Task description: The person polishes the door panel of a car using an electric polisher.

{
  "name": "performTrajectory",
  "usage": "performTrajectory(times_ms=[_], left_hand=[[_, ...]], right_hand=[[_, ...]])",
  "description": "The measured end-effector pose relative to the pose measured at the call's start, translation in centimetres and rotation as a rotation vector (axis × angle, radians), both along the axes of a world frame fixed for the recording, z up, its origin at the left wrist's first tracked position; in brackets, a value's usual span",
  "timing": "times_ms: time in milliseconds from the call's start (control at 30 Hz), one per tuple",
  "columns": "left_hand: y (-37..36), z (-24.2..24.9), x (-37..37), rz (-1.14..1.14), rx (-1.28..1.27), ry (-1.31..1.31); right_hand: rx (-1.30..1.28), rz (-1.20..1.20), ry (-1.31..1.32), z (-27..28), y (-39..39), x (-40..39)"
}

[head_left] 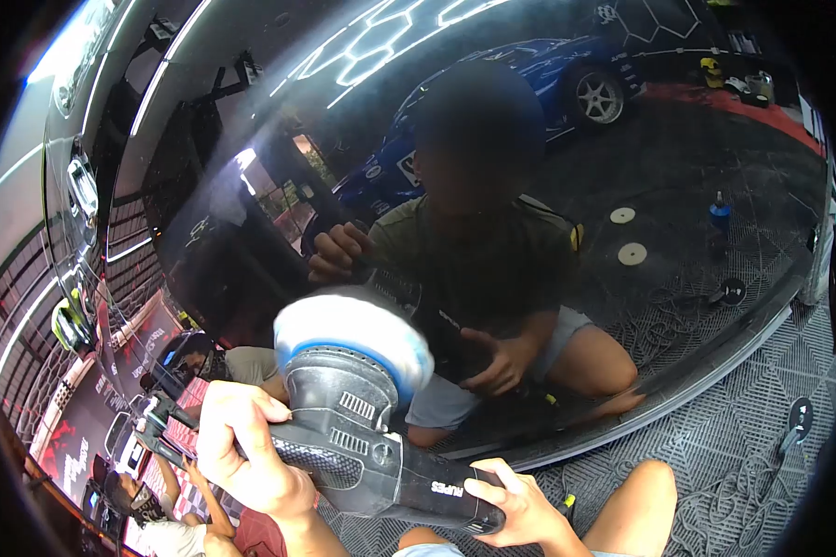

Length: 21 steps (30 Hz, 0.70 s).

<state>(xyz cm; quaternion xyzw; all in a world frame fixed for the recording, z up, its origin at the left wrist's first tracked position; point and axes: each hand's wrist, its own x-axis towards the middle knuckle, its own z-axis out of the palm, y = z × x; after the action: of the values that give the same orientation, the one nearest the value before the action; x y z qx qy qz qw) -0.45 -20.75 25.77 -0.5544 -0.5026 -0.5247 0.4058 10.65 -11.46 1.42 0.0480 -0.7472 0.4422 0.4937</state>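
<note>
A black car polisher (372,464) marked RUPES lies across the bottom middle of the view, its front end up and to the left. Its round white pad (344,325) with a blue backing is blurred and right at the glossy black car panel (678,306). My left hand (246,446) wraps around the front of the polisher, fingers curled over its side. Around the rear end of the body, my right hand (515,506) is closed with the thumb on top.
The panel mirrors a seated person, a blue car and hexagon lights. A door handle (83,190) sits at upper left. Another person (158,511) is at lower left. On the grey grid floor (715,436) lie a black disc-shaped object (797,422) and cords.
</note>
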Motion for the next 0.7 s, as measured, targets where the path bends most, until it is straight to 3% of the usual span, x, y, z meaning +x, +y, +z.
performTrajectory(times_ms=[700], left_hand=[[3.6, 1.0, 4.1, -0.072, -0.078, 0.132]], right_hand=[[-0.056, 0.021, 0.119, -0.8, 2.4, 1.8]])
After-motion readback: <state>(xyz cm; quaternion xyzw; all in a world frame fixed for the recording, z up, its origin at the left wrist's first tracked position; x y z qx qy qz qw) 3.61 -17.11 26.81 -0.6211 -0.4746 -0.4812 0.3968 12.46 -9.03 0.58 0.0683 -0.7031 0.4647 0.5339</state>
